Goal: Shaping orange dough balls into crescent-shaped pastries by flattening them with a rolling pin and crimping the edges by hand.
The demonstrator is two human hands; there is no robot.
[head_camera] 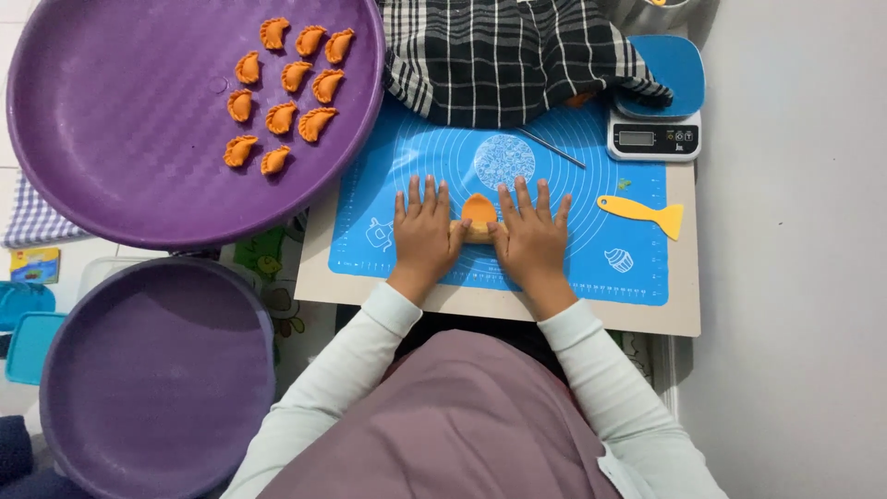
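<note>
Both hands are lying flat on a blue mat [554,268], fingers spread and pointing away from the person. The left hand [423,231] and the right hand [533,236] are sitting side by side with a small orange piece of dough [479,216] between them. The thumbs are touching the dough's lower edges on either side; neither hand is closing around it, both are resting open with palms down.

The dough is lying on the mat right between the thumbs. It is shaped like a rounded dome, its long axis running away from the person, with the narrower rounded tip pointing up toward the far edge of the mat and the wider base sitting nearest the wrists.

Just beyond the fingertips a pale, speckled round disc [504,161] is lying on the mat, and a thin metal stick [552,149] is resting beside it, to the right. Farther right of the right hand a yellow fish-shaped scraper [642,212] is lying flat. Beyond that, at the far right corner, a small kitchen scale [654,137] is standing. A black-and-white checked cloth [504,60] is bunched up beyond the disc.

Well to the left of the left hand, a large purple tray [120,176] is holding rows of folded orange dumplings [282,92]. Nearer the person on that side, a purple basin [152,379] is sitting.
</note>
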